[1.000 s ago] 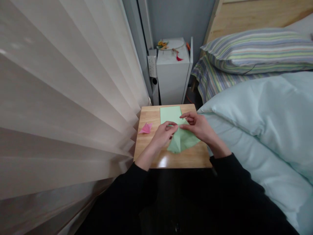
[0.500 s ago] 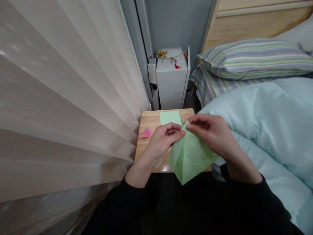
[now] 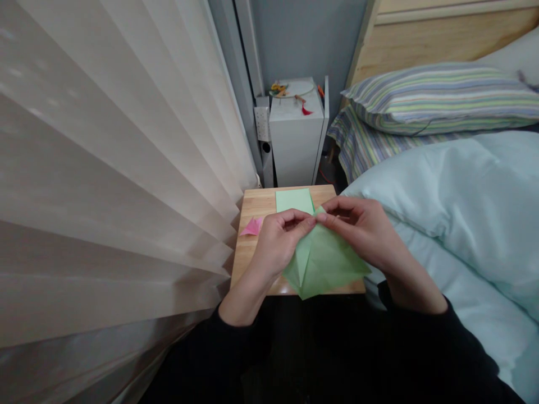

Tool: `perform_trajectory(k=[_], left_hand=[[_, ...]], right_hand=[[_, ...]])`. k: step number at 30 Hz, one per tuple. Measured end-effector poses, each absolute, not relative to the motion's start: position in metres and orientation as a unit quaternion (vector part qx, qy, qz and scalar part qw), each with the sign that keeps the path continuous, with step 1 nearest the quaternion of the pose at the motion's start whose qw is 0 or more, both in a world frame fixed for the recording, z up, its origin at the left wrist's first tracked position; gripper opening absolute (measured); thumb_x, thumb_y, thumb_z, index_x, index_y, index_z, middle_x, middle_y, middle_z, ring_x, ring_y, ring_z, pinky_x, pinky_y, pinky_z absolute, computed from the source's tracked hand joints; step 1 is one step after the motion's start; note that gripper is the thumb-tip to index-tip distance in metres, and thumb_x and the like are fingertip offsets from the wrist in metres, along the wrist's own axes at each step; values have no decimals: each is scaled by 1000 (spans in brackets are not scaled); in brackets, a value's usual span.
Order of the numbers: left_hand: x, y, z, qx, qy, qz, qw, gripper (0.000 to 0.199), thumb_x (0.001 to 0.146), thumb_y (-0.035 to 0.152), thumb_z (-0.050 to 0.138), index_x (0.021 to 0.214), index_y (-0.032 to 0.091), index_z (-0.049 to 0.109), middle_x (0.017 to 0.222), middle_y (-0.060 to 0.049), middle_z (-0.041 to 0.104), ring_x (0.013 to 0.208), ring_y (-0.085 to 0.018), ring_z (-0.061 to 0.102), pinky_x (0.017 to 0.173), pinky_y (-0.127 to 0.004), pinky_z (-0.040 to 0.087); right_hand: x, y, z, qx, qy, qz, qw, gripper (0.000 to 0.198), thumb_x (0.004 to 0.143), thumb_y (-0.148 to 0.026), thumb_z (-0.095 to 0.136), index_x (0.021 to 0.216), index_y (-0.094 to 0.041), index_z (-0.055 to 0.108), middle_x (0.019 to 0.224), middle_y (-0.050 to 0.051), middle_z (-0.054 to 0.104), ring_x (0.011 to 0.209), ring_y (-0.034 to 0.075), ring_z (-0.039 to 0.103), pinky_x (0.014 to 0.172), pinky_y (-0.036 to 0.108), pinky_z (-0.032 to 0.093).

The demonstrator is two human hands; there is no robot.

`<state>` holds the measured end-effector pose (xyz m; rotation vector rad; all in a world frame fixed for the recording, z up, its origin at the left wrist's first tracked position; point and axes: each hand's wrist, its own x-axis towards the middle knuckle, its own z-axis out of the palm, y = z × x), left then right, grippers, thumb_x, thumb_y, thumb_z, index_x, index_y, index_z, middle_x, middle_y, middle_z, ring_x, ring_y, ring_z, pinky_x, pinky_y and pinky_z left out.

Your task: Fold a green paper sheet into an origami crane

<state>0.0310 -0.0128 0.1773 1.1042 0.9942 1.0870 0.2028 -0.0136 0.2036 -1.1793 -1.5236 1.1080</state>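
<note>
A sheet of light green origami paper [image 3: 326,261], creased and partly folded, hangs between my hands above the small wooden table [image 3: 248,261]. My left hand [image 3: 280,238] pinches its upper edge between thumb and fingers. Close beside it, my right hand [image 3: 357,227] grips the same paper near its top corner, both thumbs almost meeting. The paper's lower point reaches past the table's near edge. Behind my fingers lies a stack of pale green paper [image 3: 293,200], partly covered by my left hand. A pink folded paper piece [image 3: 251,226] rests on the table's left side.
Pleated curtains [image 3: 126,196] run along the left, close to the table. A bed with a pale blue quilt [image 3: 463,207] and a striped pillow [image 3: 442,98] fills the right. A white cabinet [image 3: 295,143] stands beyond the table with a round fan [image 3: 297,88] on top.
The green paper's lower point has swung up and slightly left, and its folds have shifted. My hands stay pinched at its top, with only slight movement.
</note>
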Motion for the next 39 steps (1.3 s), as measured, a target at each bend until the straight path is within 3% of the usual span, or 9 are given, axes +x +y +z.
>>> perform_trajectory(k=[12, 19, 23, 27, 31, 39], left_hand=[[31, -17, 184, 520, 420, 469, 577, 19, 80, 35, 80, 77, 17, 76, 75, -2, 70, 71, -14, 58, 68, -27, 43], [36, -22, 194, 573, 442, 496, 480, 13, 85, 23, 72, 73, 17, 72, 73, -2, 67, 71, -15, 56, 69, -28, 44], [35, -24, 197, 557, 453, 500, 486, 19, 89, 26, 69, 71, 18, 67, 67, 0, 60, 66, -14, 50, 63, -27, 40], [33, -21, 194, 524, 442, 520, 510, 17, 87, 29, 73, 75, 18, 68, 74, 0, 64, 70, -13, 55, 68, -26, 45], [34, -18, 190, 498, 414, 543, 534, 20, 81, 33, 83, 83, 18, 70, 83, -1, 69, 77, -14, 61, 76, -26, 50], [33, -16, 191, 502, 420, 544, 526, 22, 79, 34, 85, 77, 17, 71, 77, -1, 70, 75, -14, 62, 76, -27, 51]], right_hand=[[198, -16, 206, -487, -608, 419, 467, 32, 77, -46, 84, 67, -17, 73, 64, 2, 68, 57, 13, 55, 51, 26, 40], [191, -19, 204, -500, -602, 383, 490, 33, 80, -43, 82, 63, -17, 70, 60, 0, 64, 55, 11, 50, 48, 24, 38], [191, -19, 205, -492, -608, 382, 493, 23, 84, -36, 77, 71, -17, 73, 68, 2, 69, 62, 13, 57, 54, 24, 44], [191, -19, 206, -482, -604, 393, 498, 15, 83, -32, 77, 77, -18, 73, 75, 3, 73, 69, 16, 65, 58, 26, 51], [190, -20, 205, -487, -604, 404, 484, 17, 81, -34, 78, 77, -18, 72, 73, 3, 73, 64, 16, 66, 57, 26, 51], [190, -25, 206, -495, -634, 381, 456, 17, 86, -34, 71, 80, -18, 70, 75, 4, 73, 62, 16, 66, 54, 27, 50]])
